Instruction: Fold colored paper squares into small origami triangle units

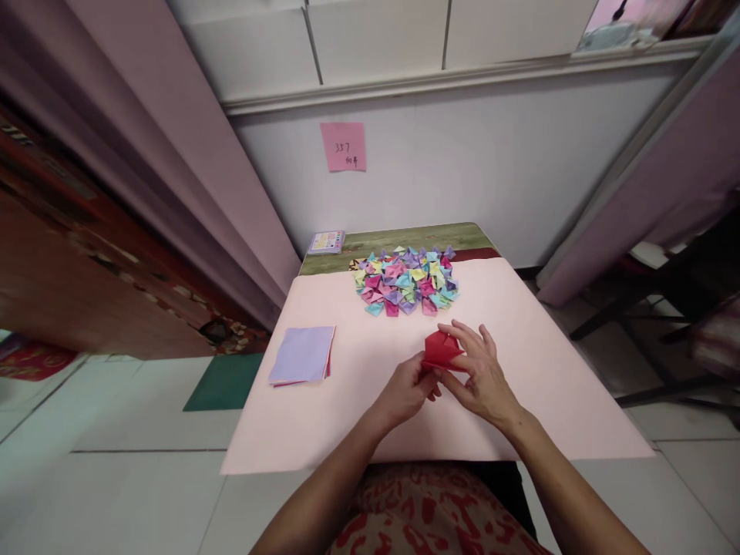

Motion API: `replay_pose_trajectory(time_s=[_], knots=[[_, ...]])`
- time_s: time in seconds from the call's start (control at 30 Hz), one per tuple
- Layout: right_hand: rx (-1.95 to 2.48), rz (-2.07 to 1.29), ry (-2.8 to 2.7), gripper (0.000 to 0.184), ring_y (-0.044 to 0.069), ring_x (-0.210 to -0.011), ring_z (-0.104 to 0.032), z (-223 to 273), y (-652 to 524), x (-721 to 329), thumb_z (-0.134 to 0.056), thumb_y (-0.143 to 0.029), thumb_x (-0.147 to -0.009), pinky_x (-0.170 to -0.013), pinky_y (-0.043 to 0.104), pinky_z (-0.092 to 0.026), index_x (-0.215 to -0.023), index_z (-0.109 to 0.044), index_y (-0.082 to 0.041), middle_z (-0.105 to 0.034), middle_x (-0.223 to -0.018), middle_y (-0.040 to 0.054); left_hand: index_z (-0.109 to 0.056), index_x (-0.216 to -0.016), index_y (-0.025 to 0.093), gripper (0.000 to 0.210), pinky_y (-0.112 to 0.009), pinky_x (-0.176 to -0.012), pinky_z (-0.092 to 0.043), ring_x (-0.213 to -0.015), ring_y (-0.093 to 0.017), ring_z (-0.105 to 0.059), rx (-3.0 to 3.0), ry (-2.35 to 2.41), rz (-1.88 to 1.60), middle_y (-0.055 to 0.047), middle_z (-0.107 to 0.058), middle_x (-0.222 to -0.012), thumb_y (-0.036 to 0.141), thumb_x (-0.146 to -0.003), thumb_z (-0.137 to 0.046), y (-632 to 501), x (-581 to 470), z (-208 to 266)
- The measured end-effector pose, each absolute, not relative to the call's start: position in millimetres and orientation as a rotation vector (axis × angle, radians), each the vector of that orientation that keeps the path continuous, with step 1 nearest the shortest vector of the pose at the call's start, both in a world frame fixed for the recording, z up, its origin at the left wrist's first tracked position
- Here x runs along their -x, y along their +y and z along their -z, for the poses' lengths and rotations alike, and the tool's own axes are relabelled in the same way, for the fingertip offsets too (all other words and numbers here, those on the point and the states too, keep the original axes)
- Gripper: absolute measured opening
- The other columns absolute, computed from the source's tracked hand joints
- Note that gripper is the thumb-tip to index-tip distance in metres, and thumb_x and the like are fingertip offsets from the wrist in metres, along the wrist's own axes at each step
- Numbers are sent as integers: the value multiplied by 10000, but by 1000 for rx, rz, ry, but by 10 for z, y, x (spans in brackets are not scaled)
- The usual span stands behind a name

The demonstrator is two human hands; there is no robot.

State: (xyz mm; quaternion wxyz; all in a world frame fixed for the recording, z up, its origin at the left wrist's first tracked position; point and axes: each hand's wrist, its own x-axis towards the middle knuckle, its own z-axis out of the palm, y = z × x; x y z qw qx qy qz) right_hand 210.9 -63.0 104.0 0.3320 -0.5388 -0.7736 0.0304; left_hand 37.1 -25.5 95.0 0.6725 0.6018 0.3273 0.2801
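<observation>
A partly folded piece of red origami paper [442, 351] is held between both hands, just above the pink table cover. My left hand [406, 388] pinches its lower left edge, fingers curled beneath. On the other side, my right hand [479, 370] grips the paper with thumb and fingers, some fingertips bent over its top and others raised. Beyond the hands lies a pile of small folded paper pieces [405, 279] in many colours. To the left sits a stack of square paper sheets [302, 354], lavender on top.
The table has a pink cover [358, 416] and a green wood-patterned far end [428, 233]. A small packet [327, 242] lies at the far left corner. On the wall hangs a pink note [344, 146]. Curtains [231, 146] flank the table; a green mat [224, 383] is on the floor.
</observation>
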Motion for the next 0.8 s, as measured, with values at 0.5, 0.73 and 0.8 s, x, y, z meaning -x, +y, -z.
replay_pose_trajectory(time_s=[0.5, 0.73, 0.8], knots=[[1312, -1158, -994, 433, 205, -761, -639, -941, -631, -1966, -762, -523, -721, -681, 311, -508, -969, -698, -174, -715, -881, 62, -705, -953, 112, 378, -305, -686, -536, -678, -163, -657, -869, 748, -841, -89, -716, -816, 423, -746, -767, -351, -490, -947], [1430, -1173, -1204, 336, 126, -556, -488, -713, -509, -2065, -714, -499, -746, -521, 246, -368, -753, -689, -164, -605, -614, -10, -667, -862, 127, 325, -249, -604, -482, -629, -125, -603, -961, 948, -916, -33, -688, -733, 344, -662, -804, -149, -396, -710], [1497, -1176, -1233, 331, 129, -523, -484, -552, -445, -2054, -674, -498, -755, -500, 246, -361, -808, -698, -172, -592, -586, -19, -636, -808, 132, 264, -231, -541, -442, -531, -100, -543, -1032, 1030, -898, 5, -639, -626, 302, -662, -776, -71, -347, -582]])
